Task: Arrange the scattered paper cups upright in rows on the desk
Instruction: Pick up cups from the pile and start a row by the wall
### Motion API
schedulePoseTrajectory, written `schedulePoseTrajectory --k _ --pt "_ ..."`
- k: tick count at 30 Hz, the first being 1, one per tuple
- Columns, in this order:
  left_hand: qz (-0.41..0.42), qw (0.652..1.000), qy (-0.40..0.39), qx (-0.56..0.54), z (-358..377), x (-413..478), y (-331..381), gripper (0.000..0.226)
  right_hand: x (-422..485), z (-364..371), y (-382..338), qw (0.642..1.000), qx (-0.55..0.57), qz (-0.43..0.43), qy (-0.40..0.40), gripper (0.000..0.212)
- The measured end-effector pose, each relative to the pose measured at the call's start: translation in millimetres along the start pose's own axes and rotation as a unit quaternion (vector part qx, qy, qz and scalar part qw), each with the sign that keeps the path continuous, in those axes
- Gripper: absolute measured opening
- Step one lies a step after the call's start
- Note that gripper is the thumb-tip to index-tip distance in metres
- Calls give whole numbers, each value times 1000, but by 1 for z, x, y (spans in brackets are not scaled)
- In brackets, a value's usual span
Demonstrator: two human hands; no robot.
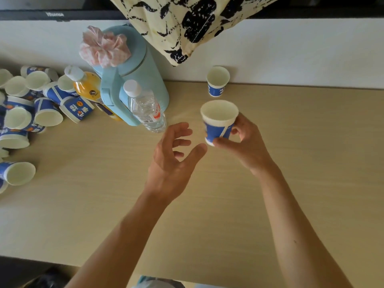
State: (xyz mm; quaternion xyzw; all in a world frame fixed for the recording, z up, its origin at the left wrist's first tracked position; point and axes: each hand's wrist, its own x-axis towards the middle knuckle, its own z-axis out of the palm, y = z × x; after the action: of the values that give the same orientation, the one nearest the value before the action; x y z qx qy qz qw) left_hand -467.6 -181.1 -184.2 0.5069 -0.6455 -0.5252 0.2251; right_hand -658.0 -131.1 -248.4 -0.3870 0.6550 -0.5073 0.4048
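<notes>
Paper cup [218,121], mouth up, is pinched low on its wall between thumb and fingers of the right hand [247,142], apparently just above the desk [291,163]. Risks: a hard pinch may buckle the thin wall, and releasing the cup while tilted may tip it. Placing it out of line with the upright cup [217,81] near the back edge spoils the row. The held cup sits at the right fingertips, just right of the left hand [172,161], which is spread and holds nothing. Other cups [31,113] lie tumbled at far left.
</notes>
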Motion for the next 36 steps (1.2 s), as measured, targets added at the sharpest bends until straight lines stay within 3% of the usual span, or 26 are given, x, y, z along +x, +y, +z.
schedulePoseTrajectory --k 5,9,22,36 --pt "-23 999 31 -21 -1 -10 -10 43 54 -10 41 982 -40 43 178 49" --pt "-33 997 53 -46 -2 -19 -17 35 96 -23 72 962 -89 37 256 54" --pt "-40 994 81 -68 -8 -22 -27 25 153 -42 103 942 -184 28 278 63" --pt "-46 993 75 -82 -5 -28 -28 24 169 -42 106 944 -180 29 276 62"
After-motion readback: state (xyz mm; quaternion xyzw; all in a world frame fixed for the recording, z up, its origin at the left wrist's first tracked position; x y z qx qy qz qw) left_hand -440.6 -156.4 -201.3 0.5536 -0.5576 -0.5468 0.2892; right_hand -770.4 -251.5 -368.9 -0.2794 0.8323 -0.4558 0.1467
